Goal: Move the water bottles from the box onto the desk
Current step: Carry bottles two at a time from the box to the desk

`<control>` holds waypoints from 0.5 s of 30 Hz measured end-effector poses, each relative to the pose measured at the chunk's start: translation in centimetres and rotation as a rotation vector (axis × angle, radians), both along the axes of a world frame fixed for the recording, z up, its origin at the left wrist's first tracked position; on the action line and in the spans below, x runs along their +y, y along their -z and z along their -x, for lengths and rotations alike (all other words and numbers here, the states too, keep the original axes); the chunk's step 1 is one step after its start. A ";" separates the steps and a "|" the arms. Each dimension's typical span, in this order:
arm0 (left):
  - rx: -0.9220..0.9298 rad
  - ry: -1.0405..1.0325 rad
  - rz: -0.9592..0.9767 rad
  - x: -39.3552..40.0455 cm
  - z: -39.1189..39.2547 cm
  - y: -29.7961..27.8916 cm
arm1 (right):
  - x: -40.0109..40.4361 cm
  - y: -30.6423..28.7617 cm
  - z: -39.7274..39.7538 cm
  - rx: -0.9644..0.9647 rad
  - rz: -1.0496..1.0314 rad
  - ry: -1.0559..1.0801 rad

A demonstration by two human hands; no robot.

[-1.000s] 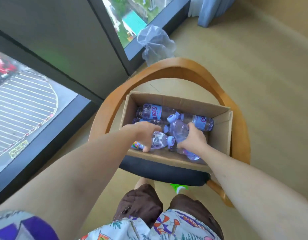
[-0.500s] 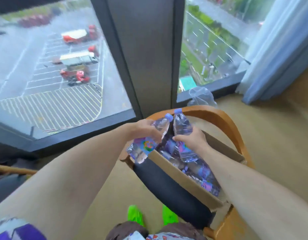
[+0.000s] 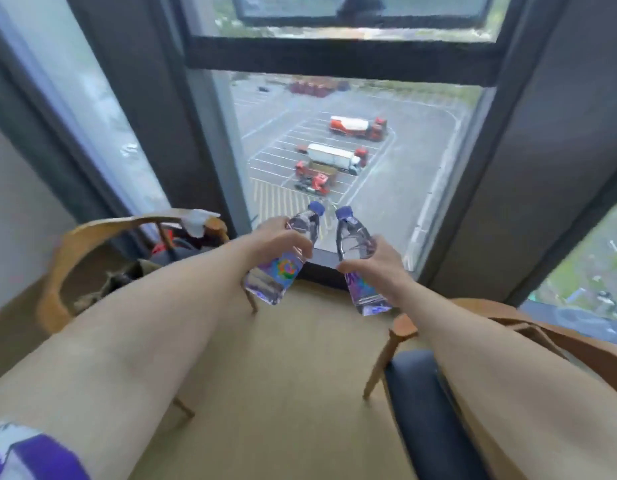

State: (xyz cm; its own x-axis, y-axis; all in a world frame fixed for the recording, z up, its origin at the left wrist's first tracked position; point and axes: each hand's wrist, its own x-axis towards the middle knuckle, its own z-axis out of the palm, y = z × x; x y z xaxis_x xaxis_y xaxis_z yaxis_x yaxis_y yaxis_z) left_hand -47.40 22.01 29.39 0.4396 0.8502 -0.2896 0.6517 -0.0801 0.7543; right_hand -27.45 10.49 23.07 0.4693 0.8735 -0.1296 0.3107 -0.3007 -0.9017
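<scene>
I hold two small clear water bottles with blue caps and purple labels in the air in front of the window. My left hand (image 3: 277, 239) grips the left bottle (image 3: 279, 275) around its middle. My right hand (image 3: 376, 261) grips the right bottle (image 3: 352, 239) the same way. Both bottles lean slightly, caps up. A brown edge of the cardboard box (image 3: 556, 336) shows at the lower right, behind my right forearm. Its contents are hidden. No desk is in view.
The wooden chair with a dark blue seat (image 3: 421, 410) stands at the lower right. A second wooden chair (image 3: 102, 230) with clothes and a bag on it stands at the left. A tall window (image 3: 334, 140) lies straight ahead, with beige floor (image 3: 300, 375) between the chairs.
Both hands have lifted a bottle each out of the box and carried them up and to the left. My view has swung left, so the box now sits at the lower right edge.
</scene>
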 end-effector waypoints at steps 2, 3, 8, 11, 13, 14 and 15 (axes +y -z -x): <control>-0.015 -0.093 -0.031 0.8 6.5 -0.8 | 2.5 -0.8 5.6 -0.009 -0.021 -0.086; -0.039 -0.141 -0.040 1.0 9.8 -1.0 | 3.8 -1.2 8.6 -0.016 -0.035 -0.136; -0.065 -0.388 -0.064 -0.6 26.4 -2.1 | 8.5 -2.8 24.5 0.001 -0.086 -0.335; -0.084 -0.599 -0.095 -2.8 36.1 -2.7 | 9.9 -3.4 34.0 -0.003 -0.107 -0.510; -0.091 -0.725 -0.119 -4.9 42.0 -3.0 | 10.0 -3.7 40.3 -0.009 -0.130 -0.600; -0.096 -0.779 -0.129 -6.1 44.9 -3.2 | 10.0 -3.8 43.5 -0.001 -0.134 -0.639; -0.097 -0.827 -0.141 -7.3 47.6 -3.3 | 9.8 -3.8 46.6 0.015 -0.132 -0.685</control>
State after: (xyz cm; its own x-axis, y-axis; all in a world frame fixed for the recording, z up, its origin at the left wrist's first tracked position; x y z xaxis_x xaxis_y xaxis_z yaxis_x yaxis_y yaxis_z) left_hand -94.95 14.72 32.65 -0.3226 0.9346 -0.1497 0.4750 0.2967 0.8285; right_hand -74.04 20.34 26.89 -0.1937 0.9811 -0.0042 0.3788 0.0708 -0.9228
